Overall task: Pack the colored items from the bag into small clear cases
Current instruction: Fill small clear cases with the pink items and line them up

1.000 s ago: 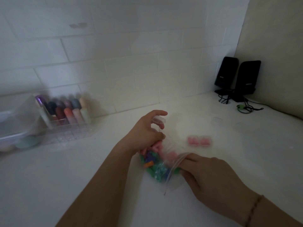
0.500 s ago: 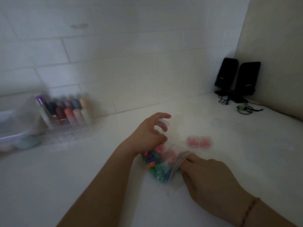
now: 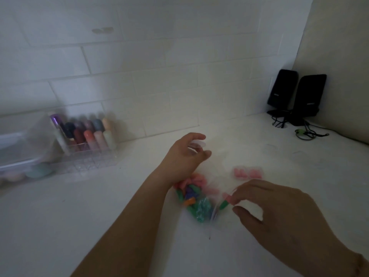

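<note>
**Two hands at the bag on the white counter**

1. Left hand [image 3: 184, 156]: raised just above the far end of the bag. Thumb and forefinger are curled round one small clear case [image 3: 197, 145]; the case is blurred, and whether it holds anything cannot be told.

2. Right hand [image 3: 279, 208]: at the near right of the bag. Thumb and forefinger pinch one small pink item [image 3: 229, 199] at the bag's mouth; the remaining fingers curl loosely below.

3. Bag [image 3: 214, 214]: one clear plastic bag, lying flat on the counter [image 3: 79, 216] between the two hands. Its open edge faces the right hand.

4. Colored items [image 3: 191, 196]: a heap inside the bag, under and near the left wrist. Pink, green, orange and purple-blue pieces show. They overlap and blur, so no count can be given.

5. Pink pieces [image 3: 247, 173]: two or three lie on the counter just beyond the right hand, to the right of the bag. Whether they sit inside a case cannot be told.

6. Clear organizer [image 3: 87, 154]: one, at the far left against the tiled wall [image 3: 139, 66]. It holds roughly ten upright tubes [image 3: 89, 132] in two rows.

7. Speakers [image 3: 295, 92]: two black units, side by side in the far right corner, with cables [image 3: 307, 134] trailing on the counter in front of them.
</note>
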### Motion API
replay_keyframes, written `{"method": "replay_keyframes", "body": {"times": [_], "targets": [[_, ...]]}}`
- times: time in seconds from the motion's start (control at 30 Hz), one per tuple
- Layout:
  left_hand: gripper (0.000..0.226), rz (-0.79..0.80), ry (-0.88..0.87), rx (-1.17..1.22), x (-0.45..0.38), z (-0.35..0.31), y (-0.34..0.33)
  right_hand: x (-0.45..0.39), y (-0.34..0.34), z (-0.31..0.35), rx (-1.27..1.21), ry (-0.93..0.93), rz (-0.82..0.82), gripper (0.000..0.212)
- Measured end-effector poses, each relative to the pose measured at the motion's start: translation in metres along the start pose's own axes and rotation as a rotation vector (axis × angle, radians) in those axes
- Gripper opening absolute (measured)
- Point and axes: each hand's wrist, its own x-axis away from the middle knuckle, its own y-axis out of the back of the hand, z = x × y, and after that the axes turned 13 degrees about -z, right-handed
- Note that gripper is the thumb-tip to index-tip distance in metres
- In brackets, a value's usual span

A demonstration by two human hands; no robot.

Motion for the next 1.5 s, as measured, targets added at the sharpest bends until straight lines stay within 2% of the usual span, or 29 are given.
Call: {"method": "replay_keyframes", "body": {"times": [0.1, 0.17, 0.23, 0.37, 0.43, 0.6, 0.73, 0.9, 1.0, 1.07, 1.13, 1.2, 1.33, 1.5], "targets": [[0.021, 0.001, 0.088, 0.206, 0.003, -0.013, 0.003, -0.002, 0.013, -0.003, -0.116, -0.038, -0.002, 0.032], [0.022, 0.077, 0.209, 0.465, 0.010, -0.024, 0.005, -0.004, 0.018, -0.004, -0.275, -0.056, -0.061, 0.031], [0.023, 0.167, 0.282, 0.623, 0.019, -0.034, 0.003, -0.007, 0.017, -0.006, -0.401, -0.087, -0.151, 0.026], [0.031, 0.458, 0.368, 0.762, 0.039, -0.048, -0.009, -0.011, 0.013, -0.006, -0.342, -0.034, -0.278, 0.008], [0.037, 0.523, 0.389, 0.774, 0.045, -0.051, -0.014, -0.011, 0.009, -0.008, -0.332, -0.020, -0.307, 0.006], [0.043, 0.524, 0.386, 0.735, 0.048, -0.050, -0.016, -0.009, 0.000, -0.009, -0.273, -0.025, -0.315, 0.007], [0.041, 0.539, 0.355, 0.719, 0.047, -0.050, -0.014, -0.009, -0.002, -0.007, -0.281, -0.031, -0.263, 0.011], [0.040, 0.521, 0.349, 0.730, 0.045, -0.046, -0.015, -0.009, -0.005, -0.006, -0.278, -0.059, -0.277, 0.013], [0.039, 0.491, 0.392, 0.778, 0.042, -0.045, -0.016, -0.011, 0.002, -0.004, -0.325, -0.065, -0.333, 0.015], [0.039, 0.458, 0.456, 0.848, 0.037, -0.042, -0.015, -0.012, 0.009, -0.005, -0.368, -0.066, -0.365, 0.006], [0.037, 0.383, 0.518, 0.933, 0.033, -0.040, -0.014, -0.011, 0.015, -0.008, -0.400, -0.075, -0.305, 0.009], [0.030, 0.277, 0.537, 0.962, 0.028, -0.036, -0.012, -0.012, 0.021, -0.011, -0.372, -0.085, -0.128, 0.013], [0.036, 0.144, 0.536, 0.968, 0.019, -0.031, -0.008, -0.005, 0.013, -0.016, -0.100, 0.020, 0.211, 0.018], [0.041, 0.069, 0.553, 0.925, 0.015, -0.029, -0.009, 0.000, -0.002, -0.018, -0.077, 0.078, 0.354, 0.040]]}}
